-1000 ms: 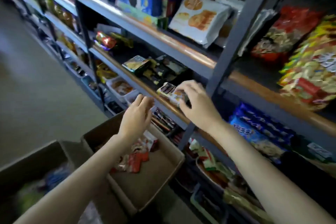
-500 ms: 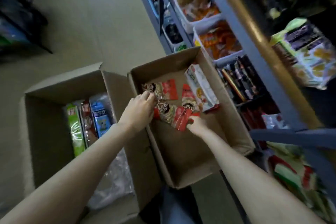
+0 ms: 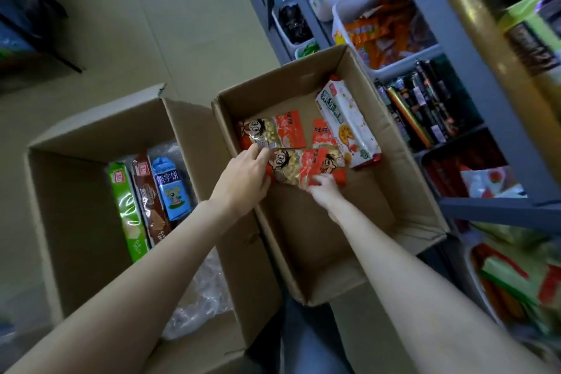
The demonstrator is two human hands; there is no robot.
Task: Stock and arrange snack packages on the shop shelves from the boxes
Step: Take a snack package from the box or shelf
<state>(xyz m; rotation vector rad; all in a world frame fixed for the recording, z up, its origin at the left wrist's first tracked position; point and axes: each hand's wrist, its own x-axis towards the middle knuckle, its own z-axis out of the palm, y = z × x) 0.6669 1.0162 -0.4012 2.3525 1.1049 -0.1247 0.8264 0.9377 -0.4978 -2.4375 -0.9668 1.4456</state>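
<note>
Both hands reach into the right box: left hand and right hand pinch a red snack packet at mid-floor. A white biscuit pack lies beside its right wall; the left box holds three upright packs.

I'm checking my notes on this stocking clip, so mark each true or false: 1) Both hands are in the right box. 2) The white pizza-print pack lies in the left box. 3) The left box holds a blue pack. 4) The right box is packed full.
1) True: the left hand and right hand are on red snack packets in the right box.
2) False: the white pizza-print pack lies in the right box.
3) True: a blue pack stands in the left box.
4) False: much of its bottom is bare.
</note>
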